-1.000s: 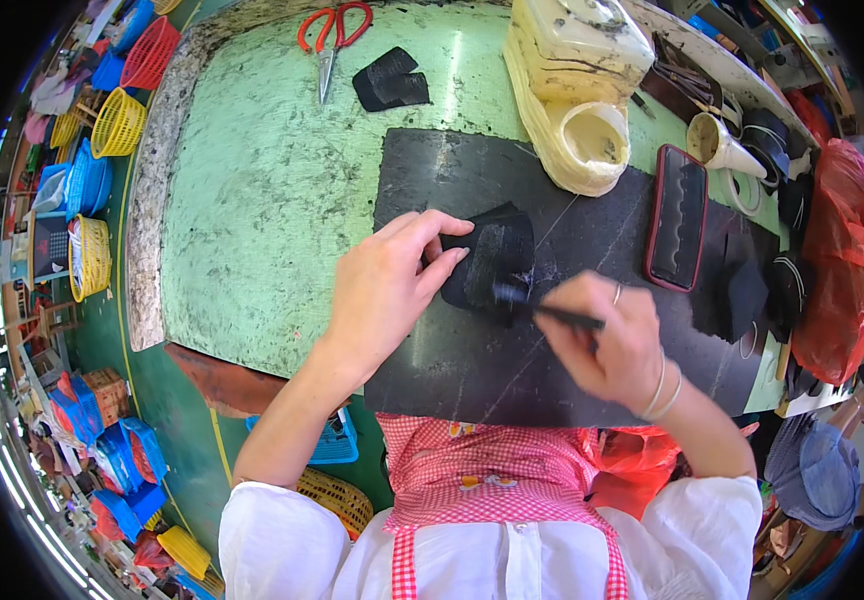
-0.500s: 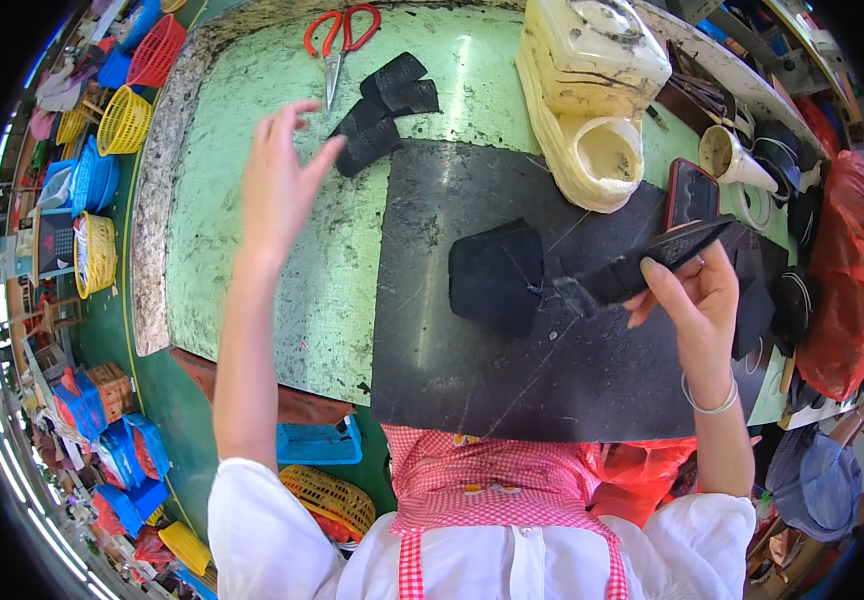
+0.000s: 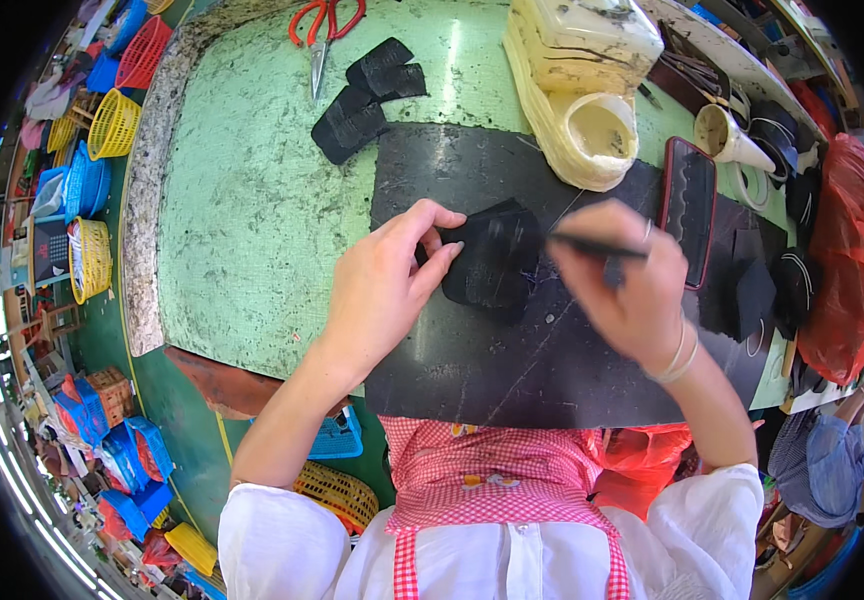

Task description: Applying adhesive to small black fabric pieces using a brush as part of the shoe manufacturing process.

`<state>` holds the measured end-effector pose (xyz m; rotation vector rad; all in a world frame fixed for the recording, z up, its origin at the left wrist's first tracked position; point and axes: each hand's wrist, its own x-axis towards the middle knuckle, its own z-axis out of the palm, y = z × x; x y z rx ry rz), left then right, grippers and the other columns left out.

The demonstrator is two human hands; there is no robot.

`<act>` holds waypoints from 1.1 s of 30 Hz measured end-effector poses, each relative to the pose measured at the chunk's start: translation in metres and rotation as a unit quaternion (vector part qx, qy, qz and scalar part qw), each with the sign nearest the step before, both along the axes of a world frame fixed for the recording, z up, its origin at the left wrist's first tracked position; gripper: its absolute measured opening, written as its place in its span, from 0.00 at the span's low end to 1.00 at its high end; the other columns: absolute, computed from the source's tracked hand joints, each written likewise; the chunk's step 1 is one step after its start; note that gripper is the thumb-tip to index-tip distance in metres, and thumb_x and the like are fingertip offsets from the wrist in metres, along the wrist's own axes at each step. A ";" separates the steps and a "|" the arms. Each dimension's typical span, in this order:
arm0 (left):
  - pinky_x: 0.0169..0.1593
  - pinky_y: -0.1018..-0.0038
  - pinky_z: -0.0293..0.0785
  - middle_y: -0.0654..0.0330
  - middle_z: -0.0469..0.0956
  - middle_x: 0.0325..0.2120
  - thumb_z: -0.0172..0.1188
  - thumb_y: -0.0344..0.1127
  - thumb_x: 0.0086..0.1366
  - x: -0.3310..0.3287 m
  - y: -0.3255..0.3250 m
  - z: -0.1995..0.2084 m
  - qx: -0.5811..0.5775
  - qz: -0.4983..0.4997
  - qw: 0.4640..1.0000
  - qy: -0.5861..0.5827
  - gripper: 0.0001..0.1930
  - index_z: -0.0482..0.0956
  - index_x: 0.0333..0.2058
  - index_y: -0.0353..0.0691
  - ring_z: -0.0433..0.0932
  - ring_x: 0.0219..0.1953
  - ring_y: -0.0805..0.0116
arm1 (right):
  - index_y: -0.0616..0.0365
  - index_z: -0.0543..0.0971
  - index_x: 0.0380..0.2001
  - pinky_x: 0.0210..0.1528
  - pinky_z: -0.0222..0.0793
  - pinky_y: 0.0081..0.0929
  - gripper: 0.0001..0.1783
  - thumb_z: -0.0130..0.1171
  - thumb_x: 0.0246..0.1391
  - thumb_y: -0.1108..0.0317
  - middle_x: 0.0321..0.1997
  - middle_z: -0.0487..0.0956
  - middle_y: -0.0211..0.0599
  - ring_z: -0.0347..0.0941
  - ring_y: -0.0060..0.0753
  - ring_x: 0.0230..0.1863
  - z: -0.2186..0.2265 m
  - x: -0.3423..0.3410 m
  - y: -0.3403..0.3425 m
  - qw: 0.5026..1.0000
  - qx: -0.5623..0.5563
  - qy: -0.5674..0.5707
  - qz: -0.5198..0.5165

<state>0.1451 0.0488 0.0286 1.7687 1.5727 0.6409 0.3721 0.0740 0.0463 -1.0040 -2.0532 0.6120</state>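
A black flat piece of material (image 3: 497, 262), fabric or leather, lies on the dark mat (image 3: 452, 385) in front of me. My left hand (image 3: 392, 285) pinches its left edge between thumb and forefinger. To the right, my right hand (image 3: 627, 285) grips a dark brush (image 3: 597, 246), its narrow end pointing at the piece; motion smears the hand and hides the bristles. Several similar black pieces (image 3: 362, 110) lie overlapped beyond my left hand. Red-handled scissors (image 3: 320, 50) rest farther back, blades toward me.
A yellowed plastic container (image 3: 592, 70) with a round cup (image 3: 602, 130) stands at the back. Right of the mat's far part lies a red-edged phone (image 3: 687, 215). A white cone (image 3: 722, 135), black pieces and a red plastic bag (image 3: 847, 260) crowd the right side. Baskets (image 3: 112, 125) stand left.
My left hand has come from beside the far-left black pieces to the piece on the mat and closed on its edge. My right hand has moved left with the brush, turning it.
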 end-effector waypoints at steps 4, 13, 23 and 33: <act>0.26 0.78 0.63 0.65 0.74 0.23 0.64 0.29 0.61 0.005 -0.002 0.004 -0.004 0.024 1.000 0.008 0.11 0.80 0.43 0.42 0.63 0.19 0.77 | 0.57 0.76 0.31 0.26 0.72 0.32 0.15 0.60 0.35 0.82 0.28 0.76 0.37 0.77 0.39 0.26 -0.014 0.005 -0.025 0.996 0.048 -0.004 0.070; 0.37 0.79 0.67 0.64 0.74 0.34 0.64 0.34 0.63 -0.067 0.005 0.005 -0.019 0.190 0.980 -0.058 0.07 0.81 0.38 0.41 0.69 0.31 0.77 | 0.62 0.74 0.37 0.23 0.66 0.14 0.10 0.65 0.55 0.76 0.27 0.78 0.29 0.72 0.15 0.21 0.003 0.041 -0.055 0.874 -0.377 0.279 -0.127; 0.25 0.82 0.61 0.69 0.73 0.27 0.66 0.29 0.60 -0.005 -0.007 0.004 -0.005 0.030 0.999 -0.021 0.17 0.79 0.49 0.45 0.61 0.19 0.84 | 0.56 0.80 0.38 0.27 0.72 0.27 0.16 0.65 0.42 0.79 0.32 0.79 0.34 0.78 0.36 0.29 -0.003 0.001 0.013 0.998 0.028 0.003 0.048; 0.24 0.82 0.58 0.71 0.72 0.22 0.64 0.28 0.61 -0.001 -0.004 0.002 -0.072 0.039 0.996 -0.041 0.16 0.78 0.49 0.44 0.58 0.18 0.85 | 0.49 0.82 0.33 0.26 0.73 0.27 0.14 0.62 0.38 0.74 0.32 0.79 0.29 0.77 0.28 0.26 -0.011 0.010 0.006 0.995 0.078 -0.051 0.027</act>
